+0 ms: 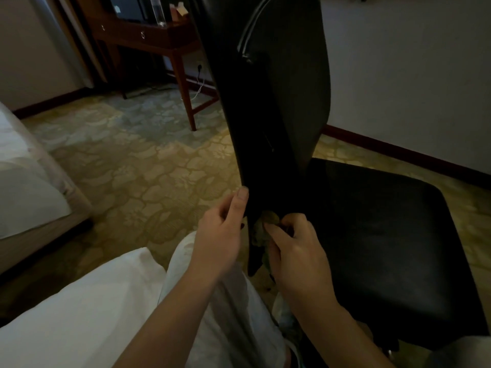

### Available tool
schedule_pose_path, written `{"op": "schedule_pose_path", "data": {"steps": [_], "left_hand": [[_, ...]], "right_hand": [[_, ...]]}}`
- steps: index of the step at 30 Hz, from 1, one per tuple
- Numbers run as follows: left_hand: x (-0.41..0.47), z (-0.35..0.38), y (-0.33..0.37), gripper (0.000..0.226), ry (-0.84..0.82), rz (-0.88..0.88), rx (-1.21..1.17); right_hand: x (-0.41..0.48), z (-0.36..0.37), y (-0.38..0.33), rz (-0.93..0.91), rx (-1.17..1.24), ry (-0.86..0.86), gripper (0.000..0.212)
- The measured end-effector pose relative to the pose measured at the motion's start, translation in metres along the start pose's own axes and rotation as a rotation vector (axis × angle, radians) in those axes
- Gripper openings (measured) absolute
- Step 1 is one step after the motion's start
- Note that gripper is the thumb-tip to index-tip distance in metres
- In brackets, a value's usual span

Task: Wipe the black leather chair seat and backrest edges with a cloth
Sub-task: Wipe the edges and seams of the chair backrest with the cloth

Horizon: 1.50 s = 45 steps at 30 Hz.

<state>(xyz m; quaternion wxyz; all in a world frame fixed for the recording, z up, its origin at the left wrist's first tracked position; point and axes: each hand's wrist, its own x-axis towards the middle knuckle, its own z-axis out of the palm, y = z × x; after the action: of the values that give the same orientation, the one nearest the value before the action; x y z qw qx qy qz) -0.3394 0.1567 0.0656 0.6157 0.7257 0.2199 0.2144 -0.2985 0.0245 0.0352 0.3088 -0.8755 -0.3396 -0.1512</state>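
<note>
Right hand (pixel 295 251) closed around crumpled cloth (pixel 261 235), pressing it against lower edge of backrest (pixel 268 115). Left hand (pixel 223 235) pinching that same edge, thumb on top, steadying it. Cloth likely soft, light, bunches easily; best gripped as a wad. Leather probably smooth, slippery. Seat (pixel 393 235) beyond right hand, bare.

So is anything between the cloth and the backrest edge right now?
Nothing visible. The right hand presses the cloth against the backrest lower edge, while the left hand pinches that edge from the other side.
</note>
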Motion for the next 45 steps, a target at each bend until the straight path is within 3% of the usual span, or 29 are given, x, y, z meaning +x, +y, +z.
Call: {"op": "schedule_pose_path", "data": {"steps": [5, 8, 12, 16, 24, 27, 31, 36, 39, 42, 45], "left_hand": [[0.000, 0.001, -0.001, 0.062, -0.003, -0.003, -0.002], [-0.002, 0.001, 0.002, 0.049, -0.009, -0.007, -0.005], [-0.002, -0.001, 0.001, 0.062, -0.015, 0.011, 0.013], [0.001, -0.001, -0.004, 0.060, -0.013, -0.003, 0.003], [0.000, -0.001, -0.006, 0.045, -0.018, 0.004, -0.025], [0.003, -0.002, -0.010, 0.059, -0.028, -0.008, -0.035], [0.004, -0.002, -0.017, 0.055, -0.034, -0.052, -0.051], [0.002, 0.000, -0.022, 0.069, -0.027, -0.057, -0.085], [0.002, 0.000, -0.020, 0.065, -0.032, -0.063, -0.095], [0.003, -0.003, -0.020, 0.066, -0.044, -0.072, -0.083], [0.003, -0.004, -0.020, 0.071, -0.054, -0.076, -0.084]], "right_hand": [[-0.001, -0.013, -0.003, -0.010, 0.070, 0.114, 0.028], [0.013, -0.025, -0.016, -0.039, 0.087, 0.179, 0.032], [0.015, -0.013, -0.014, -0.028, 0.063, 0.122, 0.027], [0.001, -0.002, -0.002, 0.004, 0.010, 0.001, 0.021], [0.015, -0.024, -0.018, -0.031, 0.075, 0.171, 0.029], [0.016, -0.017, -0.015, -0.035, 0.044, 0.127, 0.025], [0.002, -0.005, -0.001, -0.002, 0.009, -0.011, 0.023], [0.007, -0.019, -0.009, -0.026, 0.057, 0.118, 0.029], [0.016, -0.026, -0.020, -0.044, 0.063, 0.169, 0.034], [0.016, -0.020, -0.016, -0.033, 0.065, 0.123, 0.030], [0.003, -0.006, -0.003, -0.022, 0.020, 0.021, 0.041]]}}
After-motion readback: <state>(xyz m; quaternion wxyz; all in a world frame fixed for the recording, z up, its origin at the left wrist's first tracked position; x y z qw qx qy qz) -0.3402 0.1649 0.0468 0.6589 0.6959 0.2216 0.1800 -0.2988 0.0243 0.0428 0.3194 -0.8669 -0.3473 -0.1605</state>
